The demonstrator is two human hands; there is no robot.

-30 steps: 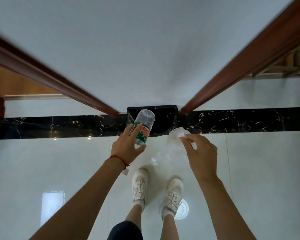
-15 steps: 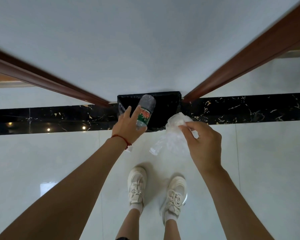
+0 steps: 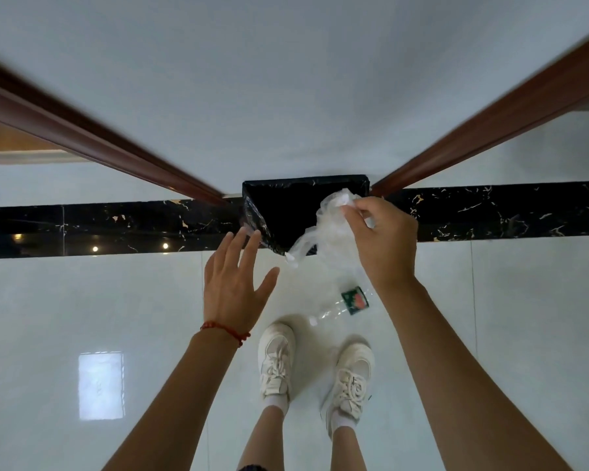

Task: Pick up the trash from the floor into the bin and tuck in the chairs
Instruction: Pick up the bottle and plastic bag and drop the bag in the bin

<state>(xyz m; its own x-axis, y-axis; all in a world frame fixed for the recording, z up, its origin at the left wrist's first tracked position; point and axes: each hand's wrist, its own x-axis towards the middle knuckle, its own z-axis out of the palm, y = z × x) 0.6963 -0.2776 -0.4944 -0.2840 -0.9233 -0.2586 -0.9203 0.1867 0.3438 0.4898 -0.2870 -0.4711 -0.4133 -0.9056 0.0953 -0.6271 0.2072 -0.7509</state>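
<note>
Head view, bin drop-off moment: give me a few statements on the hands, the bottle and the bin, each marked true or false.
1. The left hand grips the plastic bottle. False: the hand is open with fingers spread and holds nothing.
2. The bottle lies on the white floor in front of the sneakers. True.
3. The right hand pinches a clear plastic bag. True.
4. The bottle is inside the black-lined bin. False: it lies outside, nearer the person.
5. The left wrist wears a red string bracelet. True.
</note>
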